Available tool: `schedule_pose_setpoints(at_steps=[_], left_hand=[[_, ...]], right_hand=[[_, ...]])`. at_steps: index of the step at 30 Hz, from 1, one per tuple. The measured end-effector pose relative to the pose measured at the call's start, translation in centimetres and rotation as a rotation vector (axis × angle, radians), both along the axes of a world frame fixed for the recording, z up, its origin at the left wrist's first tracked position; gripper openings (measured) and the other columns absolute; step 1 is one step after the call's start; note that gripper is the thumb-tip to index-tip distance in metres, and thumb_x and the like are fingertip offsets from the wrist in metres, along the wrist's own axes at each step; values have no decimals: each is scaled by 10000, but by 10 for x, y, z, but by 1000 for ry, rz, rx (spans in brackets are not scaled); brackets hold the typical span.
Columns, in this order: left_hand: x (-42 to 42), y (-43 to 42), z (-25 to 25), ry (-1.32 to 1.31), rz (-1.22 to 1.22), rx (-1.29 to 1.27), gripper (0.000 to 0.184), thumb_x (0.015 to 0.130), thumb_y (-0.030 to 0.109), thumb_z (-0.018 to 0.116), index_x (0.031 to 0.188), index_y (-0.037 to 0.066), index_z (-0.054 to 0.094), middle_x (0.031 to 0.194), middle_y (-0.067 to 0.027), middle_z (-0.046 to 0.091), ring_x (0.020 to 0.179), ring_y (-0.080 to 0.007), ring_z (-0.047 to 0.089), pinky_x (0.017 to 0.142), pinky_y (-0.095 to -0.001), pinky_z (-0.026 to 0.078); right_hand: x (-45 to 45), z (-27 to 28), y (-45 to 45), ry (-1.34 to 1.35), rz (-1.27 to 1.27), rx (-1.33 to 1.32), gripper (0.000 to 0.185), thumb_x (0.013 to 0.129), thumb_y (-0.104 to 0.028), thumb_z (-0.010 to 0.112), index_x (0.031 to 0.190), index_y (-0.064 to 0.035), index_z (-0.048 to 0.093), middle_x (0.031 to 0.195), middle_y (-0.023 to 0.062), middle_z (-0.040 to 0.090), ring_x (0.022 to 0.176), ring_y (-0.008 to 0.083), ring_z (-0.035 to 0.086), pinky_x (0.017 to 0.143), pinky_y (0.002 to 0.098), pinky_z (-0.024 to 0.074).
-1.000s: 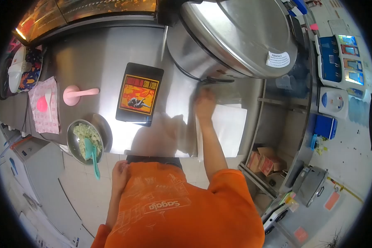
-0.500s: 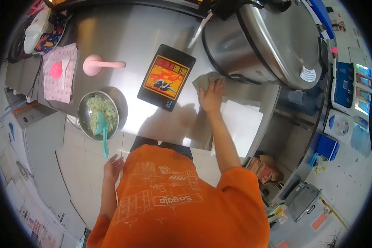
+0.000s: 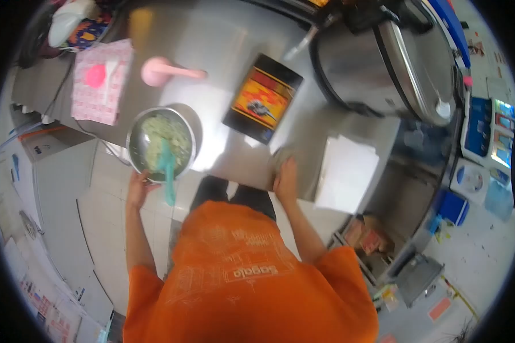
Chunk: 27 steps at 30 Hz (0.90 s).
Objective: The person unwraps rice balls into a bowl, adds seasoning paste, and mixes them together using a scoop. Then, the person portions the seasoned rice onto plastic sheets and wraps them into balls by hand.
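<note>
A steel mixing bowl point(image 3: 133, 150) of pale green shredded food point(image 3: 174, 134) sits at the counter's front left. A teal rice paddle point(image 3: 167, 163) rests in the food, its handle sticking out over the rim. My left hand point(image 3: 138, 190) is at the bowl's near rim, fingers closed against it. At the counter's front edge my right hand point(image 3: 286, 176) is on a grey cloth point(image 3: 281, 153), mostly covered and blurred. Between and beyond the hands lies a black flat package with a red and yellow label point(image 3: 260, 102).
A large steel cooker point(image 3: 355, 71) stands at the back right. White paper sheets point(image 3: 346, 174) lie on the right. A pink ladle-like utensil point(image 3: 160, 72) and a pink patterned cloth point(image 3: 94, 94) with a white spoon are at the left. A cable point(image 3: 97, 134) hangs off the left edge.
My left hand has risen from below the bowl to its rim. My right hand has drawn the cloth back from near the cooker to the counter's front edge. The view has shifted.
</note>
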<state>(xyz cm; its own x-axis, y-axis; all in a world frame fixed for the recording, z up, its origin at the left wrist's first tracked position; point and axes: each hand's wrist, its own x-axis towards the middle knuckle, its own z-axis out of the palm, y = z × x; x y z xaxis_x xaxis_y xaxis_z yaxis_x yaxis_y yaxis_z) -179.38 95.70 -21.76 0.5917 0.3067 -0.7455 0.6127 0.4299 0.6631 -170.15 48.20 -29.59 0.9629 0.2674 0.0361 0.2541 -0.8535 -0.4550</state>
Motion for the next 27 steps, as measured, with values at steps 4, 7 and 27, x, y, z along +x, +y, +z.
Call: schedule_pose_setpoints(at_steps=[4, 7, 27], left_hand=[[-11, 23, -31, -59, 21, 61, 401, 956, 65, 474, 1353, 35, 421, 1239, -161, 590, 1030, -277, 662, 784, -411, 624], [-31, 20, -17, 9, 89, 88, 397, 952, 40, 446, 1347, 4, 413, 1218, -175, 596, 1040, -289, 660, 804, -437, 624], [-218, 58, 104, 23, 739, 250, 363, 911, 33, 486, 1273, 13, 472, 1131, -136, 618, 908, -243, 680, 704, -398, 632]], right_hand=[[-15, 65, 90, 536, 280, 348, 513, 807, -2, 575, 1315, -6, 505, 1395, 272, 463, 1306, 437, 444, 1089, 456, 390], [55, 72, 167, 244, 163, 431, 520, 810, 14, 573, 1324, -35, 507, 1377, 265, 479, 1304, 433, 443, 1077, 454, 401], [77, -14, 450, 154, 844, 543, 422, 809, 15, 528, 1211, -40, 644, 1230, 152, 638, 1223, 349, 542, 1012, 424, 455]])
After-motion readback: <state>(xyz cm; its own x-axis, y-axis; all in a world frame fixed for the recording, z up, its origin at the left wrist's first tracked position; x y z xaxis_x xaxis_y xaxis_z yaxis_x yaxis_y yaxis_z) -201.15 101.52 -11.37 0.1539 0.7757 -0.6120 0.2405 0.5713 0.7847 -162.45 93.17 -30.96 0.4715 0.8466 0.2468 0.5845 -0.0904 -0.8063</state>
